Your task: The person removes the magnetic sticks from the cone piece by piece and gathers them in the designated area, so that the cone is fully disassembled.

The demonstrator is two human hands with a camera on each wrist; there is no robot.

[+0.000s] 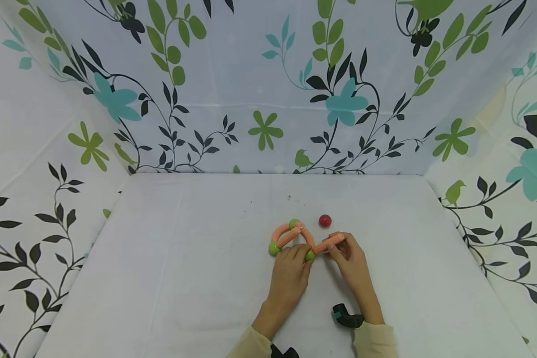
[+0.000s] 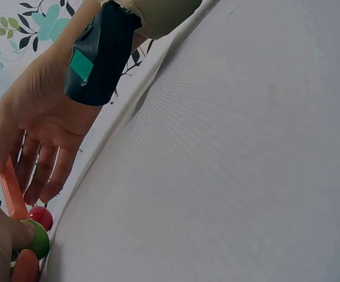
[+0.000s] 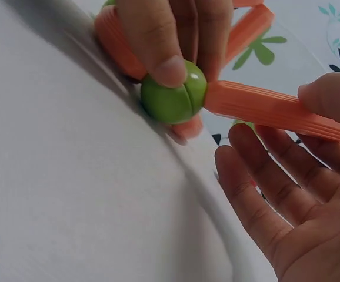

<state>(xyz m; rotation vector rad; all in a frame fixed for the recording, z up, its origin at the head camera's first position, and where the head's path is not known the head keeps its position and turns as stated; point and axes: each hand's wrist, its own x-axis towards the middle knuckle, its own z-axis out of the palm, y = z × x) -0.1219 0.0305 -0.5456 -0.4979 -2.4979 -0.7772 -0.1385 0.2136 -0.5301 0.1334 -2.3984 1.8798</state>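
My left hand (image 1: 288, 278) pinches a glossy green ball (image 3: 173, 97) at the near right corner of a toy frame, thumb pressed on its grooved surface. A straight, ridged orange rod (image 3: 264, 106) sticks out from this ball to the right. Its outer end is pinched between thumb and fingers of my right hand (image 1: 353, 266). On the left, the frame's curved orange rods (image 1: 281, 230) and a straight one meet two more green balls, one at the far side and one at the left corner (image 1: 274, 248). The left fingers cover part of the frame.
A small red ball (image 1: 325, 221) lies on the white-covered table (image 1: 197, 258), just beyond the right hand. Dark wrist devices (image 1: 348, 317) are worn at both sleeves. A leaf-patterned cloth (image 1: 259, 89) hangs behind the table and along its sides.
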